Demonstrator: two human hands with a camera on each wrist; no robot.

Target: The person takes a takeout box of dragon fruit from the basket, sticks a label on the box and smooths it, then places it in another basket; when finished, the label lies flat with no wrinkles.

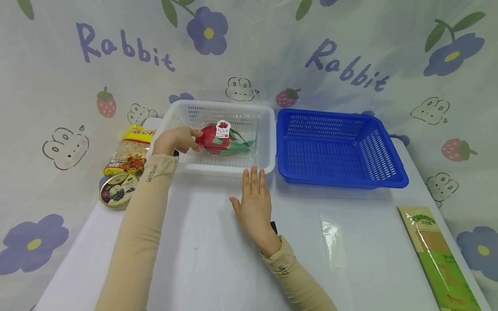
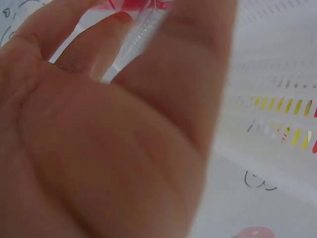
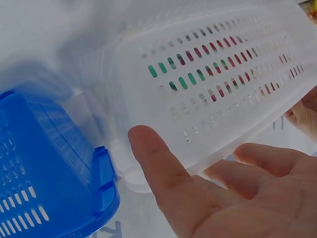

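A clear plastic box of dragon fruit [image 1: 212, 140] with a white label lies inside the white basket [image 1: 268, 142]. My left hand [image 1: 177, 140] reaches over the basket's left side and grips the left end of the box with fingers and thumb. The left wrist view shows mostly the palm [image 2: 114, 144], with the box's clear edge and some red beyond the fingers. My right hand [image 1: 254, 211] is spread with straight fingers, its fingertips at the front rim of the white basket. In the right wrist view, the red and green fruit shows through the basket's slots.
An empty blue basket [image 1: 323, 160] stands right of the white one. On the left lie a yellow-topped food packet [image 1: 132, 151] and a round tin [image 1: 118, 190]. A clear plastic sleeve [image 1: 332, 242] and a green-and-tan packet [image 1: 439, 257] lie on the right.
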